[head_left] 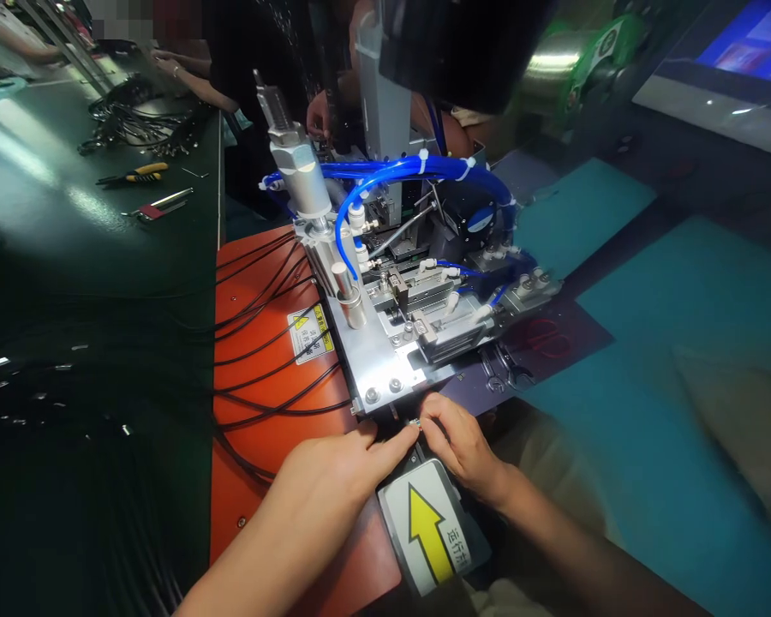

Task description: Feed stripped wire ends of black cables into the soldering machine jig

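Just past hands [461,441], metal fixture [366,351], blk cables [222,393] L, wrenches [493,382] R

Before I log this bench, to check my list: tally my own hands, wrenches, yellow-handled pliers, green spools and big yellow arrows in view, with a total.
Hands: left hand, right hand: 2
Wrenches: 2
Yellow-handled pliers: 1
Green spool: 1
Yellow arrow: 1
Total: 7

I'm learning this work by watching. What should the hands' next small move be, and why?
Probably firm up the hold on the small shiny piece before shifting it: the left hand and right hand meet there, close by the near edge of the silver plate, and the picture doesn't show whether the piece is fully gripped or merely touched.
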Motion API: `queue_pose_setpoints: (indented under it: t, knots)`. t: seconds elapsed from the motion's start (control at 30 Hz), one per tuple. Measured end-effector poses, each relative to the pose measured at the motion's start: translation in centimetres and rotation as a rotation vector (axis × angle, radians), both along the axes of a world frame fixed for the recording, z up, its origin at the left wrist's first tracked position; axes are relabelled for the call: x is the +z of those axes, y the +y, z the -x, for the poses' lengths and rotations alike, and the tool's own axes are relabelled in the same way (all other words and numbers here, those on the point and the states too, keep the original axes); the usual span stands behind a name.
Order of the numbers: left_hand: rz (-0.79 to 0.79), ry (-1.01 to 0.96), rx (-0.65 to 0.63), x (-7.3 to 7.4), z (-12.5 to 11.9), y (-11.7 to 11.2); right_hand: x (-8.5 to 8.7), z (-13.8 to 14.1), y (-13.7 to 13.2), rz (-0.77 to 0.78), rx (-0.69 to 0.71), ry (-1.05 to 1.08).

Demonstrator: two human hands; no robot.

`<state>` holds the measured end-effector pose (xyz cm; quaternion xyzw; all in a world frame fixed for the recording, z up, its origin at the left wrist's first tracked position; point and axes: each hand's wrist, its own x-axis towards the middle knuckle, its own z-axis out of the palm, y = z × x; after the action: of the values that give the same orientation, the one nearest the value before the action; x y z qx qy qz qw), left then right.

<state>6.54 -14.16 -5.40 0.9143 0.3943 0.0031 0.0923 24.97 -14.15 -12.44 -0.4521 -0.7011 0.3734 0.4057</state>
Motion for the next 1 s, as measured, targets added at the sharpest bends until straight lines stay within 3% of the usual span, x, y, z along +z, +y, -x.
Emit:
queue_pose_setpoints:
  t: [0.17,0.33,0.43,0.53,0.63,0.8,1.0]
  knots:
    - [0.011,0.082,0.052,0.9,-1.1,0.2,1.1,-0.1,0.6,0.182,0.032,0.018]
    - [-0.081,0.011,0.100,0.1,-0.6,-0.8,2.6,-0.8,1.2,0.310,0.126,0.045]
    - [-0.061,-0.154,0.184,-0.6,0.5,-1.9,2.8,-0.8,1.2,0.331,0.124,0.077]
    - [0.089,-0.407,0.265,-0.9,1.4,-2.4,2.6,-0.7,1.0,0.345,0.113,0.108]
    - [0.178,-0.514,0.303,-0.9,1.5,-2.4,2.5,-0.5,0.7,0.336,0.084,0.121]
    - [0.173,-0.480,0.283,-0.9,1.7,-2.2,2.8,-0.3,0.3,0.295,0.022,0.080]
    - [0.152,-0.413,0.254,-0.9,1.8,-2.2,3.6,-0.7,0.8,0.343,0.087,0.062]
